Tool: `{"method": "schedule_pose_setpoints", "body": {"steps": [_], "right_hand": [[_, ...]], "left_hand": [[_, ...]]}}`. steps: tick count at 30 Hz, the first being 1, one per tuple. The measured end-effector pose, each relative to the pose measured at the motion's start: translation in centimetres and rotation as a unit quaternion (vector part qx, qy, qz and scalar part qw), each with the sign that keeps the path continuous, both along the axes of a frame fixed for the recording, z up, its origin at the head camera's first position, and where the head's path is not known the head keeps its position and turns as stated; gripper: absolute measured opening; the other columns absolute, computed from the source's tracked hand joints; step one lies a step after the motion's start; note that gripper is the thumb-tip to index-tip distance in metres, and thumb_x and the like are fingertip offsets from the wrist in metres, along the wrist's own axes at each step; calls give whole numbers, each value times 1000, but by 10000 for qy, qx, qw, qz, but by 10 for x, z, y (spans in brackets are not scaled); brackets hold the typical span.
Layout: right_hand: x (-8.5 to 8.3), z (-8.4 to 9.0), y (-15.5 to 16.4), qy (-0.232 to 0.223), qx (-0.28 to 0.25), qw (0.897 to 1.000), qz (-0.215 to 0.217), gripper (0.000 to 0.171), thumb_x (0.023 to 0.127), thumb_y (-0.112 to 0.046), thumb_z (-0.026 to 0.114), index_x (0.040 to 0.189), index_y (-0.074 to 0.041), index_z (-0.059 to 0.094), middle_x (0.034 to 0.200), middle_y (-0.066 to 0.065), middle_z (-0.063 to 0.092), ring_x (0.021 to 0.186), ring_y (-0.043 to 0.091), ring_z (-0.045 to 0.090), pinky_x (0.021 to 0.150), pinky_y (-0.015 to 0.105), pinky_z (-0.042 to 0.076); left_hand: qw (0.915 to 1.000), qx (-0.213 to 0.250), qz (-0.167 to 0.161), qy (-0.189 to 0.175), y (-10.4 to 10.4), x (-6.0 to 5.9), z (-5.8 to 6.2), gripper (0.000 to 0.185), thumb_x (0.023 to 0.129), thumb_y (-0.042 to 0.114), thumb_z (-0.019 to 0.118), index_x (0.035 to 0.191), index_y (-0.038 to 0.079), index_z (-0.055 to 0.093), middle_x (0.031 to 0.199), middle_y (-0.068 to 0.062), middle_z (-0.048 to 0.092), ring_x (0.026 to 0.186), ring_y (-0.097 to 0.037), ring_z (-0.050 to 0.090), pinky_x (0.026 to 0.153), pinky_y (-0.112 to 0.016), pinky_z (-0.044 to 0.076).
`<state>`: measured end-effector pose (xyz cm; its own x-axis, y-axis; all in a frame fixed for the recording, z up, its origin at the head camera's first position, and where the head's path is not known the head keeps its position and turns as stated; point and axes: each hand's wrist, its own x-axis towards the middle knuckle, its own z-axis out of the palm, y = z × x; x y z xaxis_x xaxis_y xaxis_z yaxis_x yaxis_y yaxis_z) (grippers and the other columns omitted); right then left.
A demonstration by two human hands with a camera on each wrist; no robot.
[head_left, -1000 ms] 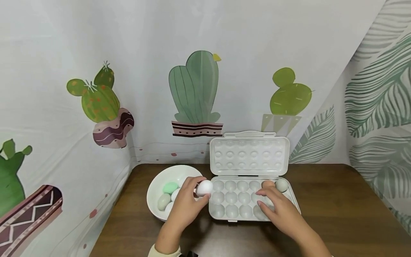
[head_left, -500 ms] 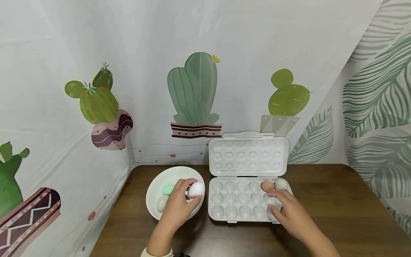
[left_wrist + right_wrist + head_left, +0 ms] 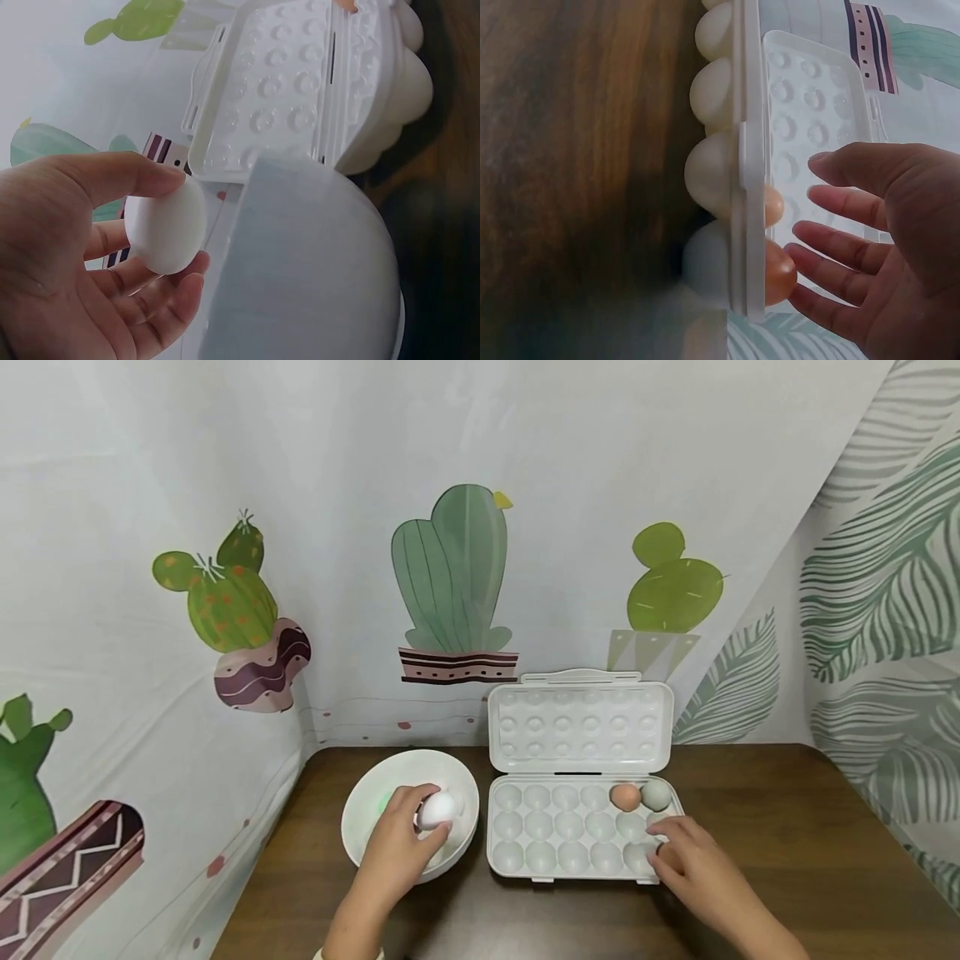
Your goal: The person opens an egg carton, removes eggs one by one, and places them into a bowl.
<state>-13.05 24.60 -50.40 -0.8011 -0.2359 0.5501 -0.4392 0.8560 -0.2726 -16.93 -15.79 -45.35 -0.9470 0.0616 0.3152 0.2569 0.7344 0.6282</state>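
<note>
Over the bowl [image 3: 360, 827], left fingers [image 3: 127, 174] pinch the egg [image 3: 437, 809], smooth and fragile, around its middle, while the right hand [image 3: 686, 860] rests open on the tray [image 3: 517, 864].

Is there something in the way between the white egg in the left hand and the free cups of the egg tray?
Nothing visible blocks it. The left hand holds the white egg over the bowl, beside the open tray. The nearest cups are free; the right hand rests at the tray's far right corner.

White egg [image 3: 438, 810], white bowl [image 3: 360, 802], white tray [image 3: 517, 864]; brown egg [image 3: 624, 796], grey-green egg [image 3: 656, 794]; dark wood table [image 3: 787, 860].
</note>
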Motion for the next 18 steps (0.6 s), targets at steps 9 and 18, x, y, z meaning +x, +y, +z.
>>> {"method": "schedule_pose_setpoints", "body": {"steps": [9, 18], "right_hand": [[2, -3, 6, -51, -8, 9999, -157, 36, 71, -10, 86, 104, -14, 71, 106, -4, 65, 92, 15, 63, 81, 23, 47], [2, -9, 11, 264, 4, 9997, -9, 36, 67, -4, 85, 99, -14, 71, 100, -4, 65, 86, 13, 62, 78, 21, 46]], "left_hand": [[9995, -265, 146, -93, -12, 4, -10, 44, 79, 15, 82, 120, 11, 67, 110, -1, 64, 82, -10, 54, 75, -28, 48], [9979, -479, 131, -404, -26, 5, -19, 44, 78, 15, 82, 120, 8, 69, 113, -6, 66, 105, -22, 65, 94, -44, 52]]}}
